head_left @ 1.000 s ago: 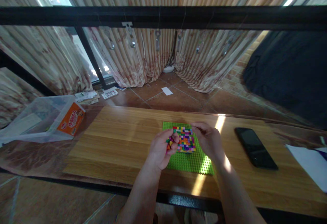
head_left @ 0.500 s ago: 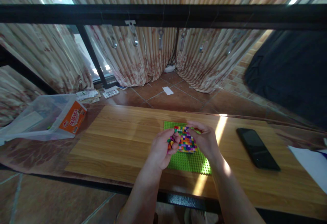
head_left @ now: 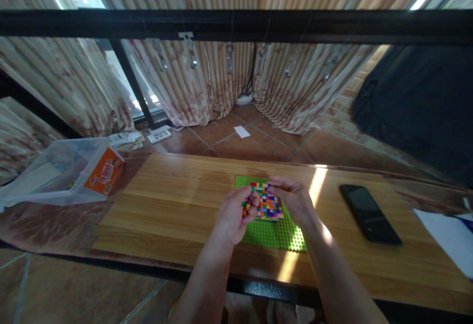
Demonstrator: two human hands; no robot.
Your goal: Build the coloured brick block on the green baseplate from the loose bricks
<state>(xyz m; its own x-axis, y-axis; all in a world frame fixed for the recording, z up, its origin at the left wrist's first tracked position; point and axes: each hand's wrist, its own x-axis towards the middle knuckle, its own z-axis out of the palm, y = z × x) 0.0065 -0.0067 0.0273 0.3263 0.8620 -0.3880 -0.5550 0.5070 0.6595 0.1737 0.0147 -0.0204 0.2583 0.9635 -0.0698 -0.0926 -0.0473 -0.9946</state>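
Right now my left hand (head_left: 233, 211) is curled shut, its grip clamped on a few small colored bricks (head_left: 245, 207), so spare pieces stay close. My right hand (head_left: 293, 200) pinches its fingertips together on the far top edge of the colorful brick block (head_left: 268, 202); I cannot tell if a tiny piece sits between them. That block lies between both grips, touching them, stuck on the green baseplate (head_left: 275, 233) so it will not slide on the worktop (head_left: 173, 206). A black phone (head_left: 369, 213) lies well off past my right grip.
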